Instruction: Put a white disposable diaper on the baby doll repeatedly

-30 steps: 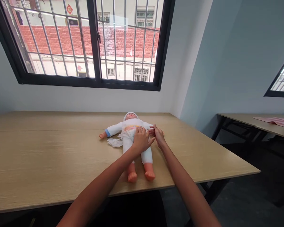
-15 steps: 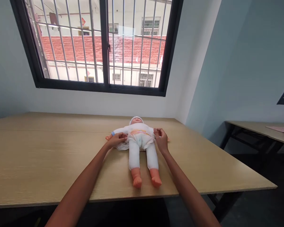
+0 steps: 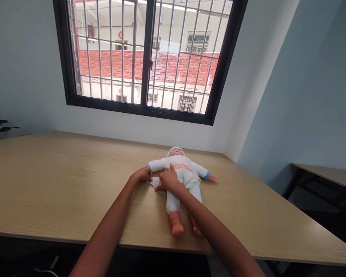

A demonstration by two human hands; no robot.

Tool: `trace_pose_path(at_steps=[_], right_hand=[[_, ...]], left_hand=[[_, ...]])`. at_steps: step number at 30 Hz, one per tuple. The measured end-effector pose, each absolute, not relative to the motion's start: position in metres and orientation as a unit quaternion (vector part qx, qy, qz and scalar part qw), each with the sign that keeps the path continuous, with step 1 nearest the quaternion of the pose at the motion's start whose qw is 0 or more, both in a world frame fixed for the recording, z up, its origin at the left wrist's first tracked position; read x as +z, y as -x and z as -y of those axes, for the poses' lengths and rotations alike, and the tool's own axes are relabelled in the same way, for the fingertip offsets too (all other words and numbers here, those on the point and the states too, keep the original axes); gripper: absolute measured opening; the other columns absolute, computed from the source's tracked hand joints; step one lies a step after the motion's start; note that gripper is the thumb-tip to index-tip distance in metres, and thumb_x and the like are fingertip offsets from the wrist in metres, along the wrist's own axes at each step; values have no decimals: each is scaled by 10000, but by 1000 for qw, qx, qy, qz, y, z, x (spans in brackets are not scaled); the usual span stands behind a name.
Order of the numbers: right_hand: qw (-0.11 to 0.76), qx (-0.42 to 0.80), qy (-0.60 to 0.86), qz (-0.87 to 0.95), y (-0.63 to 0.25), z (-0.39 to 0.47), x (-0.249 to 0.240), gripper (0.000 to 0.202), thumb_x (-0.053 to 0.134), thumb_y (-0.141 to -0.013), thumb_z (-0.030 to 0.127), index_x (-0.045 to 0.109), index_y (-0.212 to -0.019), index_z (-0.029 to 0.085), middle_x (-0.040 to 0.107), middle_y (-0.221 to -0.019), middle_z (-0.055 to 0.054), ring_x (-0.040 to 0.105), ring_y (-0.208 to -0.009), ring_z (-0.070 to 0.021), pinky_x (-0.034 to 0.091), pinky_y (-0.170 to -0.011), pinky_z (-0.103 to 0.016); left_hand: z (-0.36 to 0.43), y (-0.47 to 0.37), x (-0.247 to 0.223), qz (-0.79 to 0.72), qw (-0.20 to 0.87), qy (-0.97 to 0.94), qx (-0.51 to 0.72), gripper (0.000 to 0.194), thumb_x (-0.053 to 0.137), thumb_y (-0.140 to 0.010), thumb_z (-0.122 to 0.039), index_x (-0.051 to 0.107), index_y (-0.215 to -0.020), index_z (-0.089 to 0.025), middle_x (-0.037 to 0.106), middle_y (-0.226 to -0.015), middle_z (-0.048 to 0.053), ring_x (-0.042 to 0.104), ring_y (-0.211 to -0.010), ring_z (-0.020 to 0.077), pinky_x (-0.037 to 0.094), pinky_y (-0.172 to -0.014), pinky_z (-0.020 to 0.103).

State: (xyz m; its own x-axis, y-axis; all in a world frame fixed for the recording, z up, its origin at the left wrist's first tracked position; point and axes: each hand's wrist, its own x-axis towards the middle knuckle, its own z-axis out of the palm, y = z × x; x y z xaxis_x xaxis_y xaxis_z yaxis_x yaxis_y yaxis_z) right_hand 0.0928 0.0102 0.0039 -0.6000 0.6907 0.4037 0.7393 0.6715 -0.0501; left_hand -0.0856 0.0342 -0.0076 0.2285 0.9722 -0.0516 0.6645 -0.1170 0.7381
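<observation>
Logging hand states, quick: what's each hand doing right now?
Left hand: closed, pinching the white diaper flap.
Right hand: over the doll; grip cannot be told.

The doll [image 3: 167,162] wears a white suit, and its cuffs [image 3: 207,176] are blue. Its cap [image 3: 175,148] is white also, while the foot [image 3: 177,230] has an orange-pink colour. The diaper [image 3: 192,179] is white, with a print of orange and pink at the waist. The table [image 3: 75,188] is light beige, with fine wood grain. Behind, the window frame [image 3: 138,109] is black, the bricks [image 3: 103,63] outside are red, and the side wall [image 3: 305,96] is greyish blue.
</observation>
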Motion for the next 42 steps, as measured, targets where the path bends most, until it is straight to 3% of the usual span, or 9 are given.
trace_pose_path(at_steps=[2,4,8,13,21,26,29,36,42], right_hand=[[254,-36,382,888,-92,-12,-4,411,953,-403,321,554,-438,229,652,-551,-60,637,-917,-336,181,-1143,-584],[285,-30,373,883,-93,-9,-6,321,895,-535,223,579,-479,230,677,-603,-57,634,-929,-314,205,-1136,-574],[231,-87,460,853,-94,-1,9,114,618,-796,127,716,-754,167,710,-917,-171,605,-985,-319,380,-1006,-487],[191,-147,548,801,-97,-3,31,259,505,-851,151,693,-973,20,629,-1054,-265,518,-1062,-353,406,-880,-431],[156,-185,544,803,-94,-6,27,258,495,-855,73,686,-1016,136,653,-1092,-140,521,-1020,-254,359,-851,-357],[112,-137,491,853,-96,-9,25,293,486,-905,121,753,-864,233,710,-1026,-64,548,-1029,-215,252,-1043,-385],[96,-154,493,851,-96,-11,23,304,463,-910,120,754,-923,204,720,-1049,-75,559,-1046,-218,194,-1107,-402],[139,-179,527,819,-95,-9,19,301,502,-883,224,718,-1058,107,697,-1113,-152,536,-1105,-269,196,-1139,-431],[122,-196,514,826,-94,-5,17,485,479,-916,509,770,-975,125,694,-1096,-190,485,-1186,-325,98,-1170,-511]], left_hand=[[-37,88,-10,-579,341,-707,223,295,760,-429,-254,493,-537,-191,438,-438,-77,377,-469,90,247,-479,233],[-38,90,-11,-571,359,-704,223,328,765,-465,-309,472,-559,-197,418,-432,-80,357,-448,84,234,-466,235],[-34,95,-4,-535,408,-699,243,420,734,-562,-527,481,-642,-200,415,-466,-70,379,-434,89,270,-453,240],[-22,95,11,-462,460,-700,291,528,697,-600,-661,507,-755,-194,573,-665,-24,559,-602,117,410,-542,229],[-16,96,9,-452,528,-630,346,438,812,-571,-460,576,-803,-174,656,-715,8,671,-717,182,494,-642,272],[-20,96,4,-433,559,-606,365,352,806,-585,-367,575,-765,-171,672,-722,16,711,-784,219,528,-725,303],[-22,96,2,-426,567,-598,374,331,801,-578,-334,556,-736,-177,671,-710,11,714,-764,217,539,-752,317],[-21,97,-4,-408,578,-582,402,290,782,-572,-257,539,-705,-173,651,-706,-2,695,-764,190,530,-767,310],[-23,100,-8,-398,583,-579,409,315,813,-578,-281,541,-684,-165,663,-754,31,688,-790,200,520,-823,357]])
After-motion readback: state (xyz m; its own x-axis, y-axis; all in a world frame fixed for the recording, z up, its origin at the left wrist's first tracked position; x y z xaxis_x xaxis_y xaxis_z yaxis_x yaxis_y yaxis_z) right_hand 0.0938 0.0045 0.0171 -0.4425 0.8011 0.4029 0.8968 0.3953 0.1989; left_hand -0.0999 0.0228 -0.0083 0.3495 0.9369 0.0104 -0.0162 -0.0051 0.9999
